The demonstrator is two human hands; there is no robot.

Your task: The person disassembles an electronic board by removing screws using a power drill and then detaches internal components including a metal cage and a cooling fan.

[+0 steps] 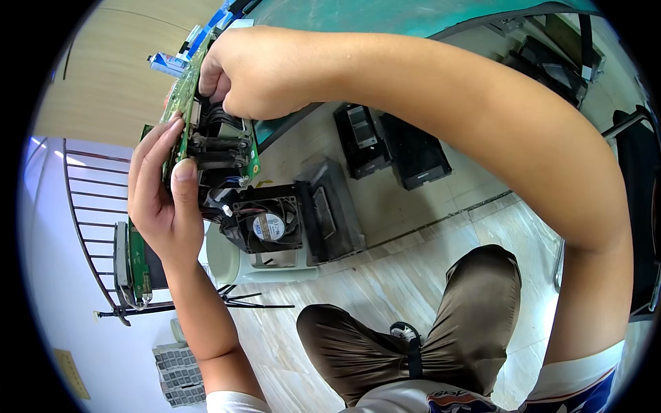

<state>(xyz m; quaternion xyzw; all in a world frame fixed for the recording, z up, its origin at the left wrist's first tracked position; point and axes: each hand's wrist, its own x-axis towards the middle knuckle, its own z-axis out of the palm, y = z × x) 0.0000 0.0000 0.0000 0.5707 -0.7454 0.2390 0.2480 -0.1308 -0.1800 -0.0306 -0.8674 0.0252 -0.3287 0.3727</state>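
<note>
My left hand (162,193) is wrapped round the near edge of a green circuit board (183,93), thumb on one side and fingers on the other. The board stands tilted on edge. Black cylindrical parts (224,150) and cables sit between it and a second green board (255,164). Farther up, my right hand (258,72) is closed with its fingers curled in against the board's inner side. What those fingertips grip is hidden. Just below the assembly is a black square cooling fan (268,224) with a pale round label; a small white connector (226,209) hangs beside it.
A green work surface (385,17) spans the far side, with a spray can (167,64) at its left. Black casings (416,153) lie on the floor. The fan rests above a pale stool (224,256). A metal rack (89,224) stands left, a dark chair (633,206) right.
</note>
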